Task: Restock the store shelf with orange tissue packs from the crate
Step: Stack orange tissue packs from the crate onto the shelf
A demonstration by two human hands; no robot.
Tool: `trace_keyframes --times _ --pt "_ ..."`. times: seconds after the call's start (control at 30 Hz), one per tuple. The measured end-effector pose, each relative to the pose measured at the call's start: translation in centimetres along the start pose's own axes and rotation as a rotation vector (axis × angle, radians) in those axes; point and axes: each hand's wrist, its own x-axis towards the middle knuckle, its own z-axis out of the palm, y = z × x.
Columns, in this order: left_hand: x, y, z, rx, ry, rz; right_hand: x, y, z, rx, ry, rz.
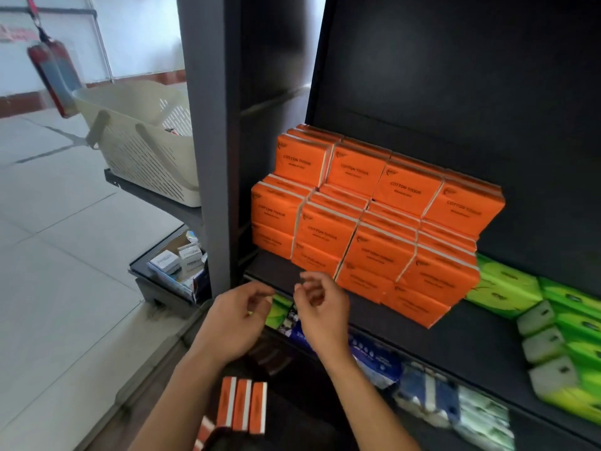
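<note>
Black shelf (455, 336) | orange tissue packs (374, 222) stacked at 1 o'clock | left hand (237, 320), right hand (320, 307) loosely curled, empty | tiled floor (65, 255) at 9 o'clock

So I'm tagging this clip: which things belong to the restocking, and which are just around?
Job: stacked orange tissue packs on black shelf; upright orange packs below.
Around: green tissue packs; cream plastic basket; red fire extinguisher.

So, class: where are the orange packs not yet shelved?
In the head view, bottom centre: three orange packs stand on edge below the left hand, under the stacked shelf.
</note>
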Motion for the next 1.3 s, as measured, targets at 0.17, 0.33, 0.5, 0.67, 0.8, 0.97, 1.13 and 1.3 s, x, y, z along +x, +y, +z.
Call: trace_keyframes --times 0.17,0.33,0.5,0.67,0.8,0.97,1.13,1.3 --pt "0.2 -0.5 1.0 -0.039 -0.037 -0.003 -7.3 8.6 1.7 -0.160 -0.118 0.257" --pt "1.2 -0.7 2.1 -0.141 -0.091 -0.062 -11.7 15.6 4.1 -0.378 -0.395 0.588" --pt "1.7 -1.1 2.9 -0.165 -0.117 -0.068 -14.6 20.3 7.0 -0.463 -0.654 0.782" --pt "1.4 -0.8 2.8 -0.195 -0.150 -0.048 -16.1 22.1 9.2 -0.492 -0.889 0.863" --pt "1.6 -0.7 3.1 -0.232 -0.149 -0.054 -17.2 24.4 10.8 -0.544 -0.930 0.962" --pt "1.5 -0.5 2.8 -0.254 -0.173 -0.068 -17.0 24.5 11.3 -0.583 -0.916 0.951" --pt "1.4 -0.1 2.6 -0.269 -0.176 -0.067 -16.4 22.9 10.0 -0.602 -0.813 0.864" --pt "1.5 0.1 2.5 -0.278 -0.176 -0.081 -15.7 20.7 7.9 -0.635 -0.652 0.760"
